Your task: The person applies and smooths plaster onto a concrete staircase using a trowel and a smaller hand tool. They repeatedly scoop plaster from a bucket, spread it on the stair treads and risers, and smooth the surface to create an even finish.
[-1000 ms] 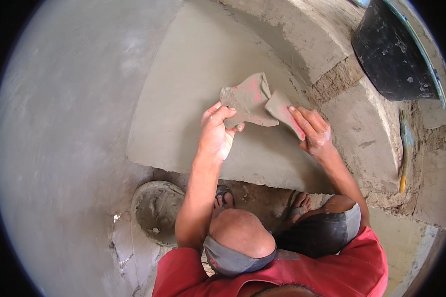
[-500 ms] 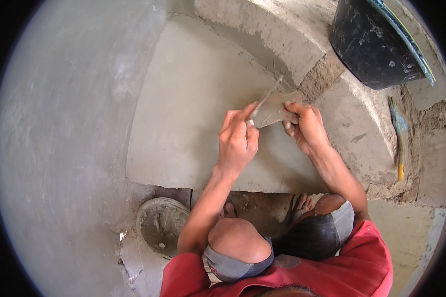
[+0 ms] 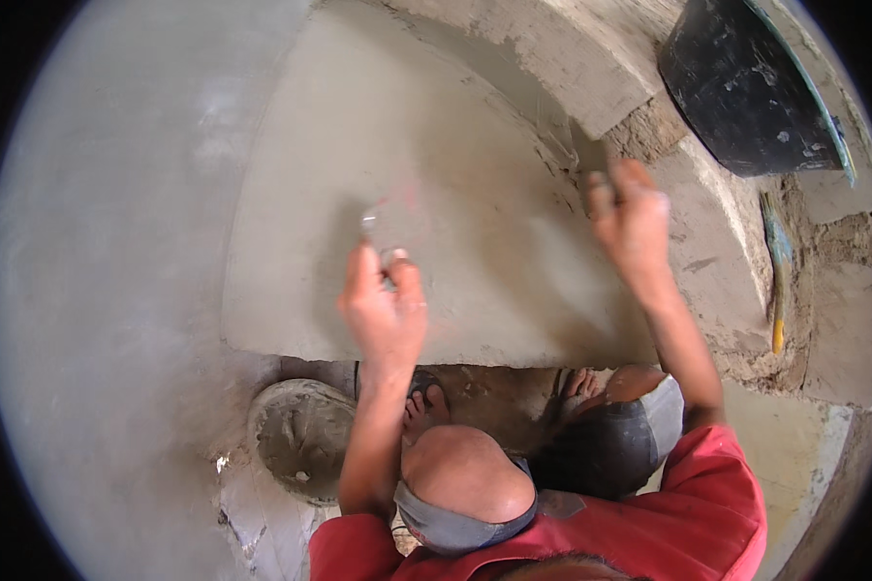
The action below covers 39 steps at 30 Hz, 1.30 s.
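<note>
My left hand (image 3: 386, 305) is closed above the smooth wet cement surface (image 3: 310, 242). It pinches a thin flat scraper (image 3: 395, 221), smeared by motion, with pinkish marks and a bright spot at its edge. Over to the right, my right hand (image 3: 632, 218) grips a flat grey blade (image 3: 591, 155) by the curved border of the cement. Its handle is hidden in my fingers, and blur keeps its exact kind unclear. The two hands are well apart.
A bucket of wet mortar (image 3: 305, 441) stands beside my left knee. At the upper right is a black tub (image 3: 751, 92); below it lies a paintbrush (image 3: 779, 266) with a yellow handle end. Rough masonry blocks (image 3: 717, 242) edge the surface on the right.
My hands have separated: the left moved left and down, the right a little to the right. Half a second ago they met over the flat scraper and a thin tool.
</note>
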Available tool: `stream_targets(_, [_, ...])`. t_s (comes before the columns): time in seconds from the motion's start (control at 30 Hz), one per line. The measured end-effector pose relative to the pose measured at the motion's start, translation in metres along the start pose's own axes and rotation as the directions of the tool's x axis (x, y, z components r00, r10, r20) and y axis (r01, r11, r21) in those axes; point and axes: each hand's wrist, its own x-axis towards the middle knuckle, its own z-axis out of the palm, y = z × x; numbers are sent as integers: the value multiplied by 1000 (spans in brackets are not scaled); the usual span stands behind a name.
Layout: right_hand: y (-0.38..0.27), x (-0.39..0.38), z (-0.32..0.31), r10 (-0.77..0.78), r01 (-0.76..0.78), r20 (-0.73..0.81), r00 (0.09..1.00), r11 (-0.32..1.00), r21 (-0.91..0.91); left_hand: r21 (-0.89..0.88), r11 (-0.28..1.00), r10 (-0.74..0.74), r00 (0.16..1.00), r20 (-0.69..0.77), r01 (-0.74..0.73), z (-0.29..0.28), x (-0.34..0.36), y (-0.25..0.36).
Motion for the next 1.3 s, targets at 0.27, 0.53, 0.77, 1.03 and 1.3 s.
stream_targets(0.27, [-9,-7,121,-134,292,314,940,790,-539,-350,930,-158,983,-96,115,-21,-11,-8])
stream_targets(0.53, [-38,-3,83,-54,158,410,911,962,-223,-397,900,-256,955,-148,179,-37,-14,-17])
stream_targets(0.77, [-34,-2,93,-15,141,343,939,928,-344,-412,897,-236,962,-136,161,-35,-10,-18])
stream_targets(1.03, [-41,20,100,-78,133,165,983,926,-353,-441,880,-255,959,-126,176,-35,-12,-19])
stream_targets(1.3, [-36,40,102,-94,170,400,912,973,-159,-423,879,-285,954,-98,219,-33,-12,-20])
